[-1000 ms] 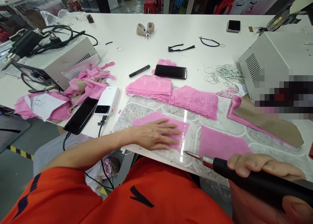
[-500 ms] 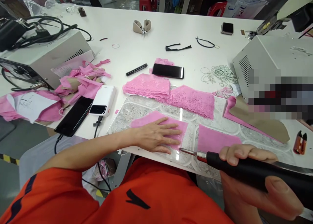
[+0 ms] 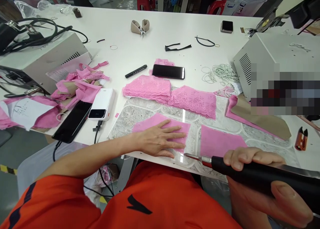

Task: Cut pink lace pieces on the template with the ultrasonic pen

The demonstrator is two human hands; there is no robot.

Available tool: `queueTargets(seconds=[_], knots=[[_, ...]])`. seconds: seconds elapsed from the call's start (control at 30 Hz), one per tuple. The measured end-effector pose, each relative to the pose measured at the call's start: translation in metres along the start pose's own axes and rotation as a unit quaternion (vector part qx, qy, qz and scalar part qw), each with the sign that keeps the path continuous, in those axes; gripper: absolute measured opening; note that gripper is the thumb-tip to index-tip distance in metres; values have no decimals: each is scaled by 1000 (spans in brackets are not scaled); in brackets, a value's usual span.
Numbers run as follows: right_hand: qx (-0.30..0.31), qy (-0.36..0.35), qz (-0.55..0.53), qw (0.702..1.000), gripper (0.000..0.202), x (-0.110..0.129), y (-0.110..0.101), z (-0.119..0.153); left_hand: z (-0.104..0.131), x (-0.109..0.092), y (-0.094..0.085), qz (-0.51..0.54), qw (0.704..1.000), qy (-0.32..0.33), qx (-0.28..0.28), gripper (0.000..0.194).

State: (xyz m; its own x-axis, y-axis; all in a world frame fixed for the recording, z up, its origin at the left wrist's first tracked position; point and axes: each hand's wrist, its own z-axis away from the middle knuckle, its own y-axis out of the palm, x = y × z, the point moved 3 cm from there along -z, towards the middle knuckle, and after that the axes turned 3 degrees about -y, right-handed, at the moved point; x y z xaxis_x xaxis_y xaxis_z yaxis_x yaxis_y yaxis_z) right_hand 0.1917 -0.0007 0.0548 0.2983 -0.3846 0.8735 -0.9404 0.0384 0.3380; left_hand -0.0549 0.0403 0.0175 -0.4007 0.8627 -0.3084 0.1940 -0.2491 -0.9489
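My left hand (image 3: 161,139) lies flat with fingers spread on a pink fabric piece (image 3: 146,123), covering much of it. In my right hand (image 3: 260,195) is a black-handled tool (image 3: 265,177) with a slim metal tip. That tip points left, close to the fabric's lower right corner; whether it touches anything I cannot tell. A second pink piece (image 3: 220,140) lies just beyond the tool. Both pieces rest on a grey stone-patterned mat (image 3: 138,111). Stacked pink lace (image 3: 147,89) and another lace piece (image 3: 193,102) lie along the mat's far edge.
Behind the lace are a phone (image 3: 168,72) and a black marker (image 3: 136,71). Grey boxy machines (image 3: 40,62) flank the white table. A power bank (image 3: 102,104) and a second phone (image 3: 72,121) lie left. Orange snips (image 3: 301,139) and beige fabric (image 3: 265,119) are right.
The view has shifted slightly, so the table's things appear a little further left. My left hand stays spread on the fabric, and my right hand keeps the tool in nearly the same place.
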Motion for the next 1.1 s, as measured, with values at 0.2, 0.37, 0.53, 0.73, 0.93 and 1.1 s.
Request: queueTargets(seconds=[0.2,0.37,0.53,0.73,0.93,1.1], knots=[[-18,-23,13,999,28,5,5,-2,0,0,0,-8,1000,1,7,49],[-22,-24,28,999,26,5,6,-3,1,0,1,1,1000,1,-5,48],[-16,-22,26,999,27,3,7,-3,1,0,3,0,1000,-4,1,49],[4,-28,15,999,27,3,6,-4,0,1,6,-6,1000,-7,17,51],[-35,-40,32,998,28,4,7,-4,0,0,6,-3,1000,-2,-3,52],[-35,-40,37,998,29,5,10,-5,0,0,5,-4,1000,-8,-3,52]])
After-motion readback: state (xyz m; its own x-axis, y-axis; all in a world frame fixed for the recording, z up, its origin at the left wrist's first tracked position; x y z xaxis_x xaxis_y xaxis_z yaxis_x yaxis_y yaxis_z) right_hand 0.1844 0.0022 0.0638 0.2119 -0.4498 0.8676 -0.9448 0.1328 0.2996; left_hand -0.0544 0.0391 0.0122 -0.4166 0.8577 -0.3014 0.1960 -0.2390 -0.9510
